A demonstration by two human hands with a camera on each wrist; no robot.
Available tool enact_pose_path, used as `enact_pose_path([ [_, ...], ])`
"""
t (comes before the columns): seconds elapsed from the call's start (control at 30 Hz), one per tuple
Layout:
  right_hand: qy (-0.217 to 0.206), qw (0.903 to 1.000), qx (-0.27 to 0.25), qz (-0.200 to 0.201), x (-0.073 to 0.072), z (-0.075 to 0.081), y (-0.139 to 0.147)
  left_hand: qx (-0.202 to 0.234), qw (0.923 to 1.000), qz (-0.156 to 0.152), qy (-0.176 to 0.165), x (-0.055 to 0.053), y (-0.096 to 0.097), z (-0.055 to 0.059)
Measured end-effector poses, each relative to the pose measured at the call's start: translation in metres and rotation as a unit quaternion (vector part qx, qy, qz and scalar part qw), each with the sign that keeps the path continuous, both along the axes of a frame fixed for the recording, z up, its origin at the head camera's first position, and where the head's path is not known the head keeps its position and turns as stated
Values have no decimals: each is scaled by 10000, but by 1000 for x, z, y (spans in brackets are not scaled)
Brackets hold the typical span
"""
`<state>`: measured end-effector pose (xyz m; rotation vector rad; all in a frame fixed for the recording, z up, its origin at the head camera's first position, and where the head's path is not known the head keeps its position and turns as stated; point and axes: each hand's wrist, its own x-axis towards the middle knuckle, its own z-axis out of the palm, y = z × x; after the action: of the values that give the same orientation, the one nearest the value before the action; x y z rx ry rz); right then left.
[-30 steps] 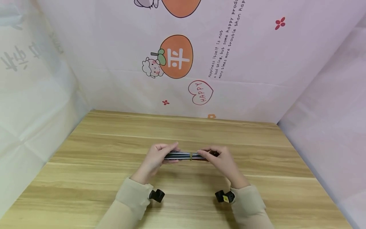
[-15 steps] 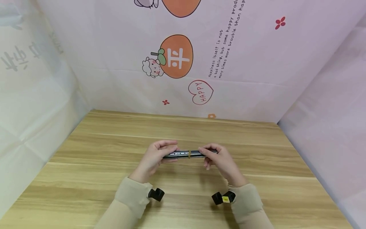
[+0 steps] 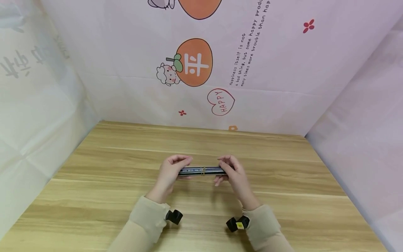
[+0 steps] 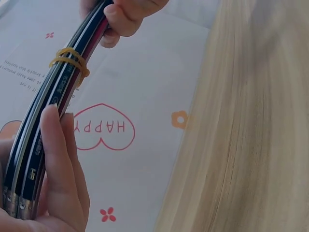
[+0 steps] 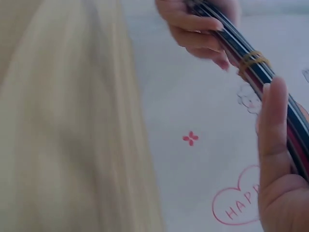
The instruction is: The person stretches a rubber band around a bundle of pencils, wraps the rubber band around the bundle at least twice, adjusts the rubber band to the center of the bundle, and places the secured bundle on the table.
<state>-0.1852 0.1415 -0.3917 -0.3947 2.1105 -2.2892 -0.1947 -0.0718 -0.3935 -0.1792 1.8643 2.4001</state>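
Note:
A bundle of dark striped pencils point(image 3: 196, 171) is held level above the table, one end in each hand. Around its middle a yellowish rubber band point(image 4: 70, 63) is wound more than once. My left hand point(image 3: 170, 172) grips the left end, thumb along the near side; metal ferrules and an "HB" marking show beside it in the left wrist view. At the other end my right hand point(image 3: 234, 171) pinches the pencils between thumb and fingers. A reddish pencil point(image 5: 295, 147) shows along the bundle's edge in the right wrist view. The fingers partly hide both ends.
A wood-grain table point(image 3: 201, 217) lies below the hands. White printed cloth point(image 3: 267, 108) with cartoon fruit and lettering rises behind it, and pale cloth walls point(image 3: 41, 115) stand on both sides. A black wrist camera point(image 3: 174, 217) sits on each cuff.
The bundle has turned about its length, and its rubber band now sits farther left in the head view. My right hand has shifted left, closer to the left hand.

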Motion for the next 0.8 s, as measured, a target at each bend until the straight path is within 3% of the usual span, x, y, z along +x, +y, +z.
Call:
enact_pose_path([
  [0.2,1459,9887,-18,-356,8,-11,-14,-28,9991,415,-84,-3,1,-3],
  [0.3,1860,9815,-58,-442,10,-14,-17,-17,9989,462,-102,-4,2,-4],
  [0.4,2003,9783,12,-531,10,-14,-17,-18,9990,436,-127,-4,2,-5],
  [0.5,1842,9806,218,-641,9,-12,-14,-50,9995,266,-131,-3,2,-5],
  [0.6,1303,9886,401,-640,6,-7,-8,-196,9998,-41,-82,-1,1,-4],
  [0.8,-177,9981,481,-342,-5,3,10,-540,9916,-1166,118,-2,-8,-2],
])
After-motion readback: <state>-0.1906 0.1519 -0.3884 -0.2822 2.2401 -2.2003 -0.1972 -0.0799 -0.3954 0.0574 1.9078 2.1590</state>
